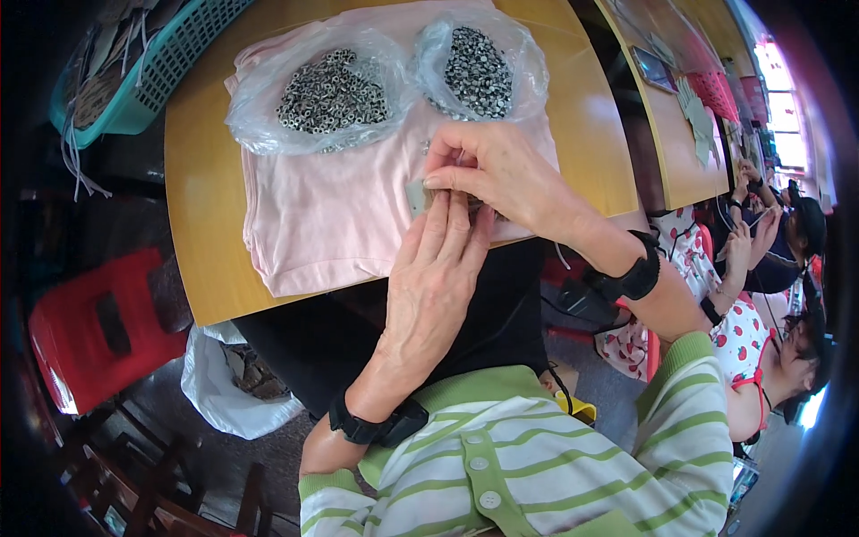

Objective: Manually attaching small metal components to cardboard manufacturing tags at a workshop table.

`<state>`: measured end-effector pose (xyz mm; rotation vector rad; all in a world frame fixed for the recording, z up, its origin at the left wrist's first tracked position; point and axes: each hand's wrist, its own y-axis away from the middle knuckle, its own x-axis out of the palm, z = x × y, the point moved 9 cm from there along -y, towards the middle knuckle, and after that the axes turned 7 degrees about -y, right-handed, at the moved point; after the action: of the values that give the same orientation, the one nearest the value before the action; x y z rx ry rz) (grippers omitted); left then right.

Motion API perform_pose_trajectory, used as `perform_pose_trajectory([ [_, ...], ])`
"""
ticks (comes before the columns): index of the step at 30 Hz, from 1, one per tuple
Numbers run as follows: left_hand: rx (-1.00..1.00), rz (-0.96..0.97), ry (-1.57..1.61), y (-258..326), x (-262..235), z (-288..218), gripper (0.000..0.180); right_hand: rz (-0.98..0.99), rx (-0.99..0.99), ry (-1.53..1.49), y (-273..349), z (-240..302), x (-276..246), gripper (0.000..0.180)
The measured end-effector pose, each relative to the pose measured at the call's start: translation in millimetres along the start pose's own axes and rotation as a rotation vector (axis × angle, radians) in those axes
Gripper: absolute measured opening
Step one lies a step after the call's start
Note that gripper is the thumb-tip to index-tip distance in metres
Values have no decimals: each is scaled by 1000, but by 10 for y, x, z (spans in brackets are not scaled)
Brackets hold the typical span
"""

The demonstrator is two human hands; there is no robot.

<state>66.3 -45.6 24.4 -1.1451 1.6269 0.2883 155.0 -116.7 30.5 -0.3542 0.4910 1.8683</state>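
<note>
A folded pink cloth lies on a wooden table. Two clear plastic bags sit on it: the left bag and the right bag, both full of small silver metal rings. My left hand lies flat, its fingertips pressing a small grey card piece at the cloth's near right part. My right hand hovers just above it, fingers pinched on the same small piece. What is between the fingertips is mostly hidden.
A teal plastic basket sits at the table's far left corner. A red stool and a white bag stand on the floor at left. Other people sit at right beside another wooden table.
</note>
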Motion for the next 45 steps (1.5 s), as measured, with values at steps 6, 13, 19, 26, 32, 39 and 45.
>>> perform_pose_trajectory([
  [6, 63, 23, -45, 19, 3, -15, 51, 63, 34, 54, -58, 63, 24, 12],
  [13, 55, 81, -53, 18, 54, -19, 53, 85, 135, 91, -113, 35, 46, 13],
  [19, 42, 52, -52, 9, 11, -18, 52, 160, 74, 247, -193, 84, 93, 13],
  [26, 1, -28, 31, -18, -11, -3, 52, 86, -159, 289, -138, 76, 55, 14],
  [32, -12, 2, 4, -16, -45, 58, 47, -171, -8, 207, 501, 21, -425, 24],
  [39, -45, -3, -13, -117, -98, 8, 45, -201, 13, 239, 879, -240, -422, 13],
  [45, -73, -45, -15, -162, -194, 58, 51, -63, 138, -150, 895, -45, -322, 13],
])
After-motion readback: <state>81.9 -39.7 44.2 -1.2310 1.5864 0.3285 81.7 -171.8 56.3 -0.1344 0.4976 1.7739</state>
